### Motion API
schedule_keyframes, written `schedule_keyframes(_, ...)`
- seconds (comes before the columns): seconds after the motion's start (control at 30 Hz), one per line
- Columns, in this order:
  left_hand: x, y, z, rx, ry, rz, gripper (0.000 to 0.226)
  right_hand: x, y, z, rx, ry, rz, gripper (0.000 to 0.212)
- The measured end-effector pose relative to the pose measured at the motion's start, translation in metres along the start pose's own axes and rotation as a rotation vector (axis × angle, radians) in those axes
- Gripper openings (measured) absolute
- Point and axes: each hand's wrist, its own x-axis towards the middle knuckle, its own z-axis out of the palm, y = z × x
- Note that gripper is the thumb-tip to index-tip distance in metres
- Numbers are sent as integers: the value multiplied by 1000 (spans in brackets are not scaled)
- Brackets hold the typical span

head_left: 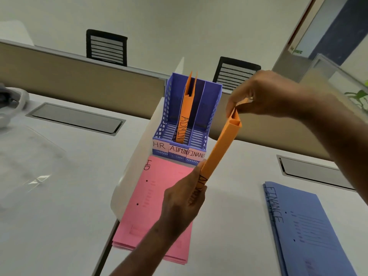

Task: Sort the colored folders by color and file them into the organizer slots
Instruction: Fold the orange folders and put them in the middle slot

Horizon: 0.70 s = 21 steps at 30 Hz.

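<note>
A white desk point(59, 196) sits in an office with pale walls. Behind it runs a tan divider point(79, 80), and 2 black chairs point(106, 47) show their backs over the top. 2 grey cable hatches point(75, 118) are set in the desk, 1 on the left and 1 on the right.

In the middle stands 1 purple organizer point(214, 108) with 3 slots. Paper tags on its front read HR, ADMIN and FINANC. 1 orange folder point(185, 116) marked ADMIN stands upright in the middle slot. The 2 side slots look bare.

Both hands hold 1 more orange folder point(220, 148) in the air, just right of the organizer and in front of it. It is on its edge and tilted. The left hand point(183, 198) grips the low end with its fingers curled round it. The right hand point(256, 92) pinches the top end between thumb and fingers.

A stack of pink folders point(157, 196) lies flat on the desk right in front of the organizer. I cannot count how many are in it. The top 1 is marked HR. A stack of blue folders point(306, 230) marked FINANCE lies flat on the right, well apart from the pink ones. I cannot count those either.
</note>
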Motion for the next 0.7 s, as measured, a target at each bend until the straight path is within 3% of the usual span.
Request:
schedule_keyframes(0.13,14,-7,10,62,54,35,56,16,-8,-18,-104,41,-80,28)
schedule_keyframes(0.47,79,-56,22,173,157,77,67,65,16,-40,-209,158,-174,21)
schedule_keyframes(0.7,106,-100,39,206,141,49,67,98,38,-36,-252,228,-207,22)
